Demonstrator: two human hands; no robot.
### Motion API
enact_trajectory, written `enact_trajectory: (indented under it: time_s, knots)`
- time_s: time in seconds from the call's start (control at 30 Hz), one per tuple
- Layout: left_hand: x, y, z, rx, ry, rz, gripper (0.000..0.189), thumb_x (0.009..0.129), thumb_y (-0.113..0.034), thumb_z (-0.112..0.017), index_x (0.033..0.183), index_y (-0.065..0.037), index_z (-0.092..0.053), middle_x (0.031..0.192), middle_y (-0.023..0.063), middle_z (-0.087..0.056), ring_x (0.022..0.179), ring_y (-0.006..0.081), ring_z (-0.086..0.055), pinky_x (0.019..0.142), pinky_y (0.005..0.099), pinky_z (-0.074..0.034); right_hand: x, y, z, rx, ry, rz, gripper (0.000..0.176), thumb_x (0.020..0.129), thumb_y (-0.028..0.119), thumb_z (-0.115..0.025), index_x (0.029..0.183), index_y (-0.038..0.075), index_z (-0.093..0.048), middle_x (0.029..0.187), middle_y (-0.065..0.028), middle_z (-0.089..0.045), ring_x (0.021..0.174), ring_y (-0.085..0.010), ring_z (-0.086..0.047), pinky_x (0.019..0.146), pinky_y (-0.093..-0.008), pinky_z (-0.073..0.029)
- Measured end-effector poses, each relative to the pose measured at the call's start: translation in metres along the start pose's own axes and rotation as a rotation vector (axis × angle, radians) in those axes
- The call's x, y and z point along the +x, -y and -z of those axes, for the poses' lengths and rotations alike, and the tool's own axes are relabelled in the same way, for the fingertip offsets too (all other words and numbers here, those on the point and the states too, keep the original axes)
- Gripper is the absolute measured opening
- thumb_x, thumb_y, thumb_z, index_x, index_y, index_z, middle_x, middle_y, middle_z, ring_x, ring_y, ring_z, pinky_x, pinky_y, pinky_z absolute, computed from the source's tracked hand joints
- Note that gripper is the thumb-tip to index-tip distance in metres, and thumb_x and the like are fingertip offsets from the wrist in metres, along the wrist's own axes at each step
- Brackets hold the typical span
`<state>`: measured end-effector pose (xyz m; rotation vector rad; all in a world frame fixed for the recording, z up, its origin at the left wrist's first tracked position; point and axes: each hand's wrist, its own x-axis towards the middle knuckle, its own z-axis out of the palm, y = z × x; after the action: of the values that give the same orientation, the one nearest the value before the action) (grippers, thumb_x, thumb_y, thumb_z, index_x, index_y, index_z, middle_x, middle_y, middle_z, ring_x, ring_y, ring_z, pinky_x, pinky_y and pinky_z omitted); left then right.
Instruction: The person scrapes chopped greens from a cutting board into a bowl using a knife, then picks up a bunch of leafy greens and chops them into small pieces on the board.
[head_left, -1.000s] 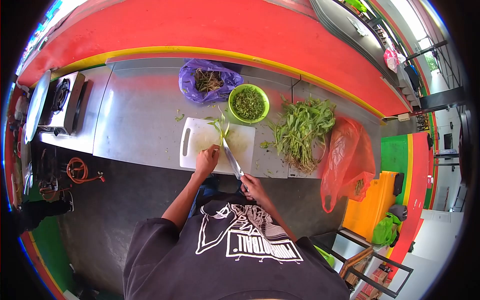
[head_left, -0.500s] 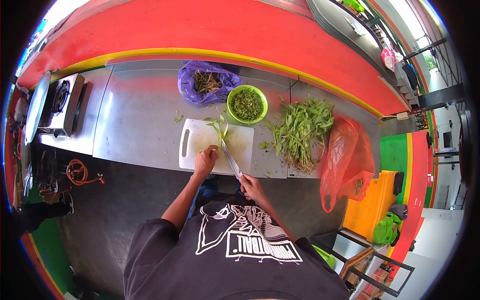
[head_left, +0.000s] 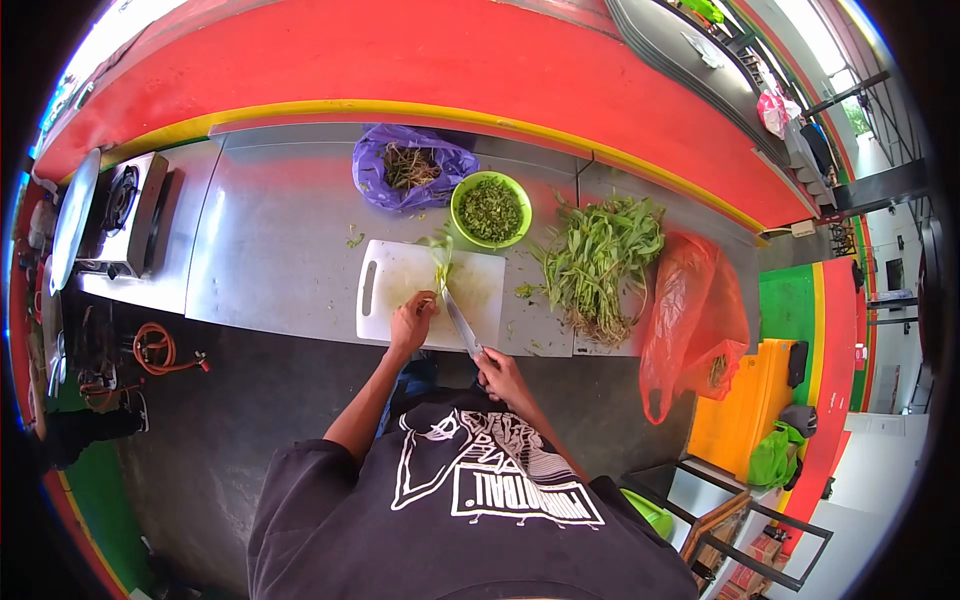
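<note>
My left hand (head_left: 412,318) is closed in a pinch over the white cutting board (head_left: 378,318), at the lower end of a leafy green stalk (head_left: 441,262). The leaves are blurred and point away from me. My right hand (head_left: 502,377) is wrapped around the handle of a knife (head_left: 461,324), whose blade slants across the board with its tip beside the stalk. Just behind the board stands a green bowl (head_left: 527,212) filled with chopped greens (head_left: 488,208). A large bunch of leafy greens (head_left: 605,260) lies right of the board, roots toward me.
A purple plastic bag (head_left: 372,182) holding cut roots and stems stands behind the board. An orange plastic bag (head_left: 690,320) hangs over the front edge at right. A gas stove (head_left: 125,215) is at far left. Green scraps (head_left: 354,238) lie on the metal table (head_left: 280,250).
The leaves of the stalk have moved and are now blurred. The knife blade has shifted very slightly left. Both hands stay in nearly the same place.
</note>
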<state>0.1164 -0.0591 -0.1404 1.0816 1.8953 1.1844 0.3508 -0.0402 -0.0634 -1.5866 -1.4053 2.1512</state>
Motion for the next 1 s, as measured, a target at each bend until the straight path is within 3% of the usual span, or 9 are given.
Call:
enact_trajectory:
  time_s: [0.03, 0.13, 0.23, 0.43, 0.6, 0.77, 0.9, 1.0]
  knots:
    - [0.0, -0.001, -0.001, 0.0, 0.0, 0.0, 0.021, 0.096, -0.018, -0.06, 0.113, -0.008, -0.066, 0.084, 0.0112, -0.075, 0.08, 0.024, -0.074, 0.073, 0.0351, -0.054, -0.002, 0.003, -0.001, 0.02, 0.019, -0.013, 0.02, 0.103, 0.028, -0.055, 0.106, 0.009, -0.058, 0.064, 0.0013, -0.047, 0.043, -0.0044, -0.037, 0.036, -0.0226, -0.029]
    - [-0.002, 0.001, -0.004, 0.022, 0.007, 0.008, 0.022, 0.095, -0.017, -0.061, 0.113, -0.007, -0.067, 0.086, 0.0107, -0.076, 0.083, 0.0225, -0.074, 0.074, 0.035, -0.054, -0.002, 0.006, -0.001, 0.067, 0.043, -0.056, 0.021, 0.104, 0.03, -0.054, 0.104, 0.009, -0.057, 0.064, 0.0015, -0.047, 0.043, -0.004, -0.036, 0.037, -0.022, -0.028]
    - [-0.002, -0.002, -0.004, -0.062, -0.067, -0.018, 0.019, 0.093, -0.014, -0.063, 0.108, -0.005, -0.067, 0.086, 0.0099, -0.075, 0.077, 0.0227, -0.073, 0.07, 0.0338, -0.054, -0.004, 0.006, -0.001, 0.069, 0.053, -0.043, 0.023, 0.104, 0.031, -0.054, 0.107, 0.008, -0.058, 0.065, 0.0016, -0.048, 0.043, -0.0037, -0.036, 0.037, -0.0217, -0.028]
    - [-0.011, -0.01, 0.015, -0.151, 0.022, 0.073, 0.022, 0.091, -0.016, -0.067, 0.108, -0.003, -0.071, 0.09, 0.0105, -0.074, 0.073, 0.0186, -0.069, 0.071, 0.0328, -0.054, 0.0, -0.012, 0.004, 0.075, 0.076, 0.015, 0.022, 0.103, 0.029, -0.057, 0.113, 0.009, -0.061, 0.063, 0.0022, -0.048, 0.042, -0.0036, -0.036, 0.037, -0.0228, -0.028]
    - [-0.024, -0.008, 0.027, 0.102, 0.002, -0.104, 0.02, 0.089, -0.014, -0.069, 0.105, -0.004, -0.074, 0.086, 0.0135, -0.071, 0.073, 0.0231, -0.07, 0.07, 0.0341, -0.055, -0.009, -0.01, 0.007, 0.082, 0.059, 0.017, 0.022, 0.103, 0.028, -0.057, 0.112, 0.008, -0.061, 0.062, 0.0024, -0.048, 0.042, -0.0034, -0.037, 0.036, -0.0228, -0.028]
    - [-0.029, -0.014, 0.029, 0.314, 0.072, -0.105, 0.021, 0.087, -0.014, -0.067, 0.106, -0.006, -0.074, 0.086, 0.0157, -0.07, 0.075, 0.0295, -0.07, 0.071, 0.0387, -0.055, -0.013, -0.011, 0.006, 0.084, 0.013, 0.062, 0.022, 0.103, 0.029, -0.057, 0.11, 0.008, -0.061, 0.061, 0.0027, -0.048, 0.042, -0.0031, -0.037, 0.036, -0.0224, -0.028]
    - [-0.029, -0.018, 0.024, 0.405, 0.113, -0.05, 0.025, 0.087, -0.02, -0.065, 0.109, -0.01, -0.072, 0.088, 0.0116, -0.07, 0.079, 0.0312, -0.069, 0.077, 0.0439, -0.051, -0.011, -0.019, 0.007, -0.048, -0.008, 0.115, 0.032, 0.101, 0.03, -0.06, 0.121, 0.005, -0.062, 0.062, 0.0024, -0.051, 0.046, -0.0042, -0.042, 0.042, -0.0235, -0.035]
    - [-0.029, -0.023, 0.023, 0.348, 0.097, -0.004, 0.027, 0.087, -0.024, -0.067, 0.109, -0.009, -0.071, 0.09, 0.013, -0.071, 0.081, 0.0326, -0.069, 0.074, 0.0439, -0.053, -0.008, -0.03, 0.008, -0.129, -0.024, 0.151, 0.042, 0.099, 0.03, -0.062, 0.13, 0.002, -0.06, 0.063, 0.002, -0.053, 0.051, -0.0046, -0.046, 0.047, -0.0241, -0.039]
